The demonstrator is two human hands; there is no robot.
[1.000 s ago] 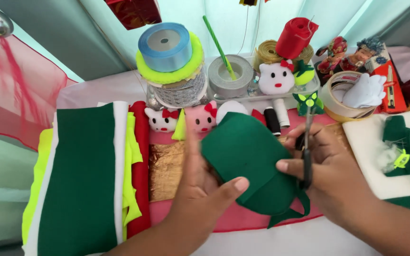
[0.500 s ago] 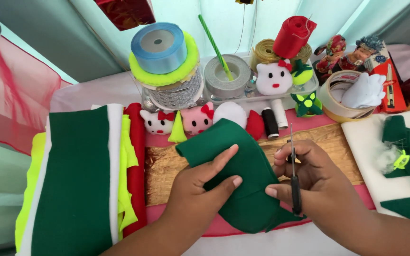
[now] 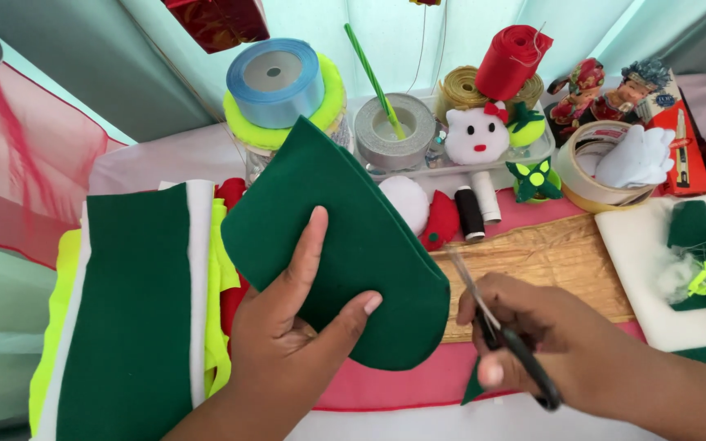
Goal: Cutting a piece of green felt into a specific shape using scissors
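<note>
Green felt piece (image 3: 353,245) pinched by left hand (image 3: 288,335) fingers — right hand (image 3: 533,335) fingers grip scissors (image 3: 500,335).

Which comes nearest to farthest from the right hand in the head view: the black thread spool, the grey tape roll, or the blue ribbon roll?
Measured from the right hand, which holds scissors:
1. Black thread spool, just above the hand on the table.
2. Grey tape roll, farther back, centre.
3. Blue ribbon roll, far back on the left, stacked on a yellow-green roll.
</note>
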